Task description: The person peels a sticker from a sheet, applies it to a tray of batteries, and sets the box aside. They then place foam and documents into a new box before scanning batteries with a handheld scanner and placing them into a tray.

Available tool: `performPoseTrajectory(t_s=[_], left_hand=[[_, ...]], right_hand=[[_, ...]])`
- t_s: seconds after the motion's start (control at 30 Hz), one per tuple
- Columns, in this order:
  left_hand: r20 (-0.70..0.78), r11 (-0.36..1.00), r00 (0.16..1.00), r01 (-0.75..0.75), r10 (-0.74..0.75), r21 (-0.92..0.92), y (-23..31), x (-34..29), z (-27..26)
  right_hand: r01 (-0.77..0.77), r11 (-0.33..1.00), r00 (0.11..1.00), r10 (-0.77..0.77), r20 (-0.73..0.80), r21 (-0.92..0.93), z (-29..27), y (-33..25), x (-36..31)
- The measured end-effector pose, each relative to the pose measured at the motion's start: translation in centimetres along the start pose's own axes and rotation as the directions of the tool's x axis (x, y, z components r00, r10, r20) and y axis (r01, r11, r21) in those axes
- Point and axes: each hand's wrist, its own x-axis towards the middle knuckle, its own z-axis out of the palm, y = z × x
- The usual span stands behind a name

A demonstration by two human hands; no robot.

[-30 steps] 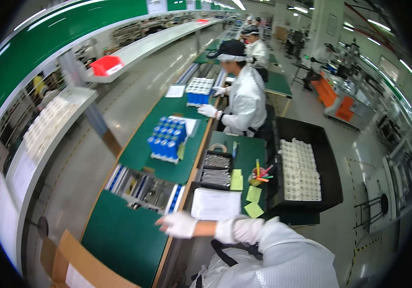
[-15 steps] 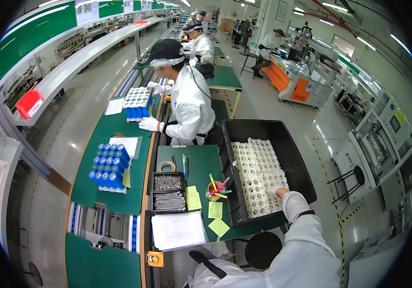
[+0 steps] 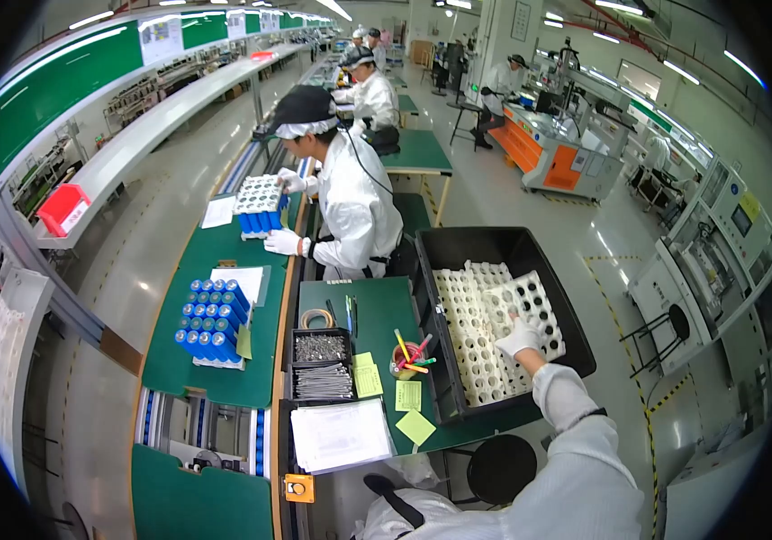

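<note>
My right hand, in a white glove, grips a white plastic cell holder full of round holes. The holder is tilted above several like it, which are stacked in rows in a large black bin. My fingers are partly hidden by the glove and the holder's edge. The sleeve of my right arm comes up from the lower right, across the bin's near side. My left hand is out of the picture.
Left of the bin, the green table holds a cup of markers, yellow notes, screw trays and papers. Blue cells stand on the line. A co-worker handles another pack. A stool stands close by.
My right hand has moved from the bin's near right corner up and left, and a cell holder has come up off the stack with it. The view has shifted slightly.
</note>
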Motion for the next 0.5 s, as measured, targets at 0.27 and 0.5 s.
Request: performPoseTrajectory(t_s=[0.27, 0.5], left_hand=[[0.597, 0.544, 0.616, 0.303, 0.514, -0.782, 11.8, -3.3, 10.9], [0.675, 0.269, 0.639, 0.622, 0.370, -0.736, 11.0, -1.0, 8.6]], right_hand=[[0.980, 0.194, 0.195, -0.869, -0.456, 0.050, -10.8, -17.1, -20.5], [0.734, -0.674, -0.585, -0.687, -0.432, 0.078, -9.4, -23.6, -39.5]])
